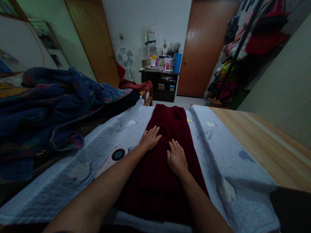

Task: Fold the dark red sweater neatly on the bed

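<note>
A dark red garment lies spread lengthwise over a pale blue patterned cloth. My left hand rests flat near the garment's left edge, fingers stretched forward. Lower and to the right, my right hand lies palm down on the same fabric with its fingers extended. Neither hand grips anything. Beside my left forearm is a pink phone with a round dark camera ring, partly covered by the arm.
A heap of dark blue patterned clothes lies at the left. Bare wooden board shows at the right. Farther off stand a white fan, a dark cabinet with several items on it, and hanging clothes.
</note>
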`<state>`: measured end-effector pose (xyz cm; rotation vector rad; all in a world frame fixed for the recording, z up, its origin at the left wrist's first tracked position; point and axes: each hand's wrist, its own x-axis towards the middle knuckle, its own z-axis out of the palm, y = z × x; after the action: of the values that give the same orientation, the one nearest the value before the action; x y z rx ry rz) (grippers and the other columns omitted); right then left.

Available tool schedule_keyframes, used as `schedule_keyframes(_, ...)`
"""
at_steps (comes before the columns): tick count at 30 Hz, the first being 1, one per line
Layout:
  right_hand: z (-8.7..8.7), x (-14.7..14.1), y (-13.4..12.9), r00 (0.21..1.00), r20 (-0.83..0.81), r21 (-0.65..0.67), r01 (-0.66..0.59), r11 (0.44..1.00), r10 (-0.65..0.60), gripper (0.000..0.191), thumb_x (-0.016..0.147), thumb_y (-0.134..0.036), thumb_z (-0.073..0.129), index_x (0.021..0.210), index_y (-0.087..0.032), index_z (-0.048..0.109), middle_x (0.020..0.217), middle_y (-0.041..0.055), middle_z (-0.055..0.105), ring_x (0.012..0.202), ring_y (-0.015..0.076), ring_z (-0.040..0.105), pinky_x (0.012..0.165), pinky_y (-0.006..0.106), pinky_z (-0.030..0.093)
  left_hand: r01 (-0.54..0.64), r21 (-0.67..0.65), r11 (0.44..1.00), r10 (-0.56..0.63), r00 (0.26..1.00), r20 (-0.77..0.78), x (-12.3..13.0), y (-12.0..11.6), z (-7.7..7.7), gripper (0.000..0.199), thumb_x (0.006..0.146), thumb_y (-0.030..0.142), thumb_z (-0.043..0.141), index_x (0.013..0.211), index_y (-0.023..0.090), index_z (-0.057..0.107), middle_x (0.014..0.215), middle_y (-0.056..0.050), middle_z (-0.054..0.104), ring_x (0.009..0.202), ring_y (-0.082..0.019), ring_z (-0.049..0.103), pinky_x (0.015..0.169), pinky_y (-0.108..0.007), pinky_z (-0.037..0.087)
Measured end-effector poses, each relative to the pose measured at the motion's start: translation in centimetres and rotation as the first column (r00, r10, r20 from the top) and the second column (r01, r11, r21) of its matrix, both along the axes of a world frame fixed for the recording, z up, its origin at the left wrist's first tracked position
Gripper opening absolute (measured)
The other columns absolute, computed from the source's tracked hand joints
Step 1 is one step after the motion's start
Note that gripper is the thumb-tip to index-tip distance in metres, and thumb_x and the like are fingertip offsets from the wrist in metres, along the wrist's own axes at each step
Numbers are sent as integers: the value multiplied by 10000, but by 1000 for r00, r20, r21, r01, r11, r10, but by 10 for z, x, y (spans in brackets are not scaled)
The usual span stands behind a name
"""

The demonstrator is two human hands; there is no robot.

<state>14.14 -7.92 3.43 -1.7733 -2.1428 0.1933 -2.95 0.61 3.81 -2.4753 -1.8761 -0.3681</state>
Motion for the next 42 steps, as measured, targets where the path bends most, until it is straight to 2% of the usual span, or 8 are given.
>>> schedule_keyframes(5,0,0,0,1000,-17,10,6,1000,-6,505,942,-274,356,1414,-109,430,1517,107,348,1418,250,272,1149,413,218,-56,-54,997,57,998,18,12,23,9,610,951,569,258,1448,231,364,1485,-64,425,1240,-332,472,975,-484,409)
schedule_keyframes(10,-1,-1,0,999,-29,9,16,1000,-15,503,932,-265,370,1410,-125,438,1517,93,352,1418,240,275,1152,409,215,-102,-33,994,102,995,13,26,42,9,570,955,547,275,1323,180,509,1313,-127,588,1226,-329,491,1041,-505,322)
schedule_keyframes(16,-1,-1,0,999,-37,6,23,1000,-23,502,934,-264,369,1410,-121,440,1521,99,342,1420,245,270,1152,422,219,-74,-63,995,77,996,45,30,64,-6,648,971,501,261,1446,66,318,1519,-179,333,1400,-266,311,1102,-389,289)
schedule_keyframes(23,-2,-1,0,999,-46,-2,29,1000,-29,504,928,-260,370,1411,-134,439,1522,80,343,1423,230,262,1156,410,205,-93,-136,986,113,983,146,24,78,-13,609,985,508,127,1484,193,277,1560,-90,276,1426,-210,267,1123,-394,270)
schedule_keyframes(28,-3,-2,1,998,-53,2,29,1000,-29,508,924,-263,371,1410,-134,440,1521,80,345,1424,228,262,1156,406,205,-127,-91,988,138,982,131,29,72,-12,553,993,431,191,1470,177,306,1535,-109,329,1416,-232,280,1137,-468,226)
schedule_keyframes(34,-2,-2,0,999,-36,-12,32,999,-33,510,931,-276,365,1417,-140,432,1531,74,325,1427,231,252,1159,413,206,-94,181,979,86,995,52,35,51,4,439,957,280,340,1370,211,469,1462,-104,431,1328,-271,367,1122,-472,247)
schedule_keyframes(38,-1,-2,1,999,-11,-18,30,999,-30,519,925,-274,375,1420,-125,425,1530,92,323,1426,237,257,1155,411,212,27,106,994,-32,998,45,41,36,17,437,914,141,360,1311,235,517,1322,-91,533,1176,-229,489,1028,-370,388)
schedule_keyframes(42,-1,-2,0,1000,-5,-11,23,1000,-23,527,924,-274,372,1422,-107,418,1530,112,318,1426,242,256,1154,409,210,-27,-34,999,31,992,124,53,30,20,426,926,183,369,1337,159,479,1316,-108,542,1195,-213,497,1055,-335,370)
